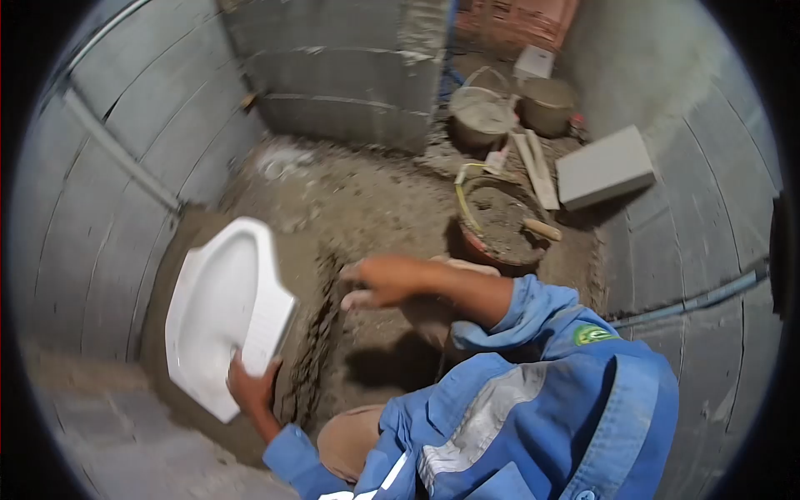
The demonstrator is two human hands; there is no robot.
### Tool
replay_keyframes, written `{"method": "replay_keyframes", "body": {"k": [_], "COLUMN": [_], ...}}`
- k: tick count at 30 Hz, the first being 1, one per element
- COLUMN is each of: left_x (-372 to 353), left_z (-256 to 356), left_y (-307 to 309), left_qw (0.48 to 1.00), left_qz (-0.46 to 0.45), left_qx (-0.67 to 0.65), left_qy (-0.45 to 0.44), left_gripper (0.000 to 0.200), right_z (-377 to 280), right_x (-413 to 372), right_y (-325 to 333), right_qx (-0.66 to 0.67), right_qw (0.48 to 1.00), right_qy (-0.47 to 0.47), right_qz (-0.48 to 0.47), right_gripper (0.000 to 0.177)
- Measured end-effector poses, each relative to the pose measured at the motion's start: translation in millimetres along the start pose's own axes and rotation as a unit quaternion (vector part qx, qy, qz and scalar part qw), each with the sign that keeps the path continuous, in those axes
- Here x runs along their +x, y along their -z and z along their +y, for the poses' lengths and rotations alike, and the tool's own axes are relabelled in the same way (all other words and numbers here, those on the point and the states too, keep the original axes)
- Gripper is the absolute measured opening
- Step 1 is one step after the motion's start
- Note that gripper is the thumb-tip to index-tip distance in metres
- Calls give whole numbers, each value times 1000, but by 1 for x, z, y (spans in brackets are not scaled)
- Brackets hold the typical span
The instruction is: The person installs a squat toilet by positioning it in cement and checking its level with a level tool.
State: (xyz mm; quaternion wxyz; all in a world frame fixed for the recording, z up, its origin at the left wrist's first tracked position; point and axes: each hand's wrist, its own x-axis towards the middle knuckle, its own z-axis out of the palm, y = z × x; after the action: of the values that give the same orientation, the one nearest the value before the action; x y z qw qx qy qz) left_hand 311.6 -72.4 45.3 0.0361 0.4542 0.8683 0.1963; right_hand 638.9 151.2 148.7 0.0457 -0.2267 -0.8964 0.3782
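A white squat toilet pan (218, 279) sits in a bed of grey mortar (196, 223) by the left wall. My left hand (252, 385) grips the pan near its drain hole, with the fingers over the inner edge and the thumb on the side towards me. The wrist partly hides that end. To the right of the pan, my right hand (379, 281) hangs over the rough floor, fingers apart and holding nothing. Behind my right forearm stands a bucket of mortar (502, 218) with a wooden-handled tool (542, 229) lying across its rim.
Two more buckets, one with a wire handle (482, 117) and one full (547, 107), stand at the back. A pale block (606, 167) leans by the right wall beside wooden strips (536, 169). Grey block walls (333, 75) enclose the space; a pipe (125, 154) runs along the left wall.
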Motion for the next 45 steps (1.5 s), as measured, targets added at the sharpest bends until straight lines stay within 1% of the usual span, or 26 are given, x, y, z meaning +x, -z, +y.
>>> {"method": "replay_keyframes", "body": {"k": [2,5,7,9,12,13,14,16,17,19,21,22,23,25,29,31,33,35,36,37,38,39,41,42,44,45], "left_x": [2,-2,-3,-2,1,1,0,-5,-11,-16,-23,-24,-26,-33,-42,-48,-48,-46,-43,-41,-37,-31,-20,-14,-8,-4], "left_z": [5,7,4,1,-2,-4,-5,8,16,31,35,39,50,70,70,75,83,83,80,78,76,76,81,83,88,92], "left_y": [5,4,4,2,1,1,3,11,14,18,25,29,33,46,42,43,41,38,34,29,25,21,13,12,14,13], "left_qw": [999,999,999,999,1000,1000,999,998,998,1000,999,999,998,996,995,991,991,990,987,981,980,979,975,981,983,985], "left_qz": [-24,-7,-15,-17,-13,-21,-30,-51,-48,-13,-12,-13,-8,-18,-9,-8,-4,1,11,22,20,36,54,52,66,66], "left_qx": [-21,-36,-29,-23,-12,-9,-4,4,11,8,15,15,18,29,20,19,1,-22,-73,-123,-127,-147,-174,-160,-146,-143], "left_qy": [7,6,10,16,16,17,22,30,38,26,39,50,52,88,98,134,135,138,144,151,151,136,127,101,92,75], "left_gripper": [92,87,87,87,88,90,93,98,98,91,84,78,78,67,66,65,65,65,64,64,64,66,68,67,65,65], "right_z": [0,19,39,70,148,175,217,331,353,429,510,562,544,535,543,539,514,499,486,458,432,417,394,384,368,356], "right_x": [-14,-30,-50,-74,-109,-121,-130,-147,-153,-156,-157,-159,-149,-132,-135,-151,-175,-204,-219,-236,-248,-260,-279,-286,-293,-292], "right_y": [6,21,42,71,110,131,145,164,183,197,184,180,176,163,159,170,182,177,183,199,211,213,220,219,207,200], "right_qx": [36,58,121,119,27,34,71,-76,-33,-33,-43,-40,-53,-43,-75,32,58,-126,-130,34,197,193,445,442,575,590], "right_qw": [999,998,981,974,948,935,899,821,788,727,739,819,838,770,761,752,750,669,666,713,739,738,620,628,586,583], "right_qy": [19,22,13,-20,-80,-151,-234,-316,-425,-581,-585,-542,-515,-599,-576,-584,-590,-580,-582,-538,-477,-478,-329,-325,-241,-216], "right_qz": [23,25,152,190,307,320,364,469,444,364,332,186,175,216,288,303,291,447,449,449,433,436,556,552,518,515], "right_gripper": [49,43,38,35,34,32,28,27,36,45,61,68,74,72,61,61,58,57,57,55,53,53,46,46,34,34]}}
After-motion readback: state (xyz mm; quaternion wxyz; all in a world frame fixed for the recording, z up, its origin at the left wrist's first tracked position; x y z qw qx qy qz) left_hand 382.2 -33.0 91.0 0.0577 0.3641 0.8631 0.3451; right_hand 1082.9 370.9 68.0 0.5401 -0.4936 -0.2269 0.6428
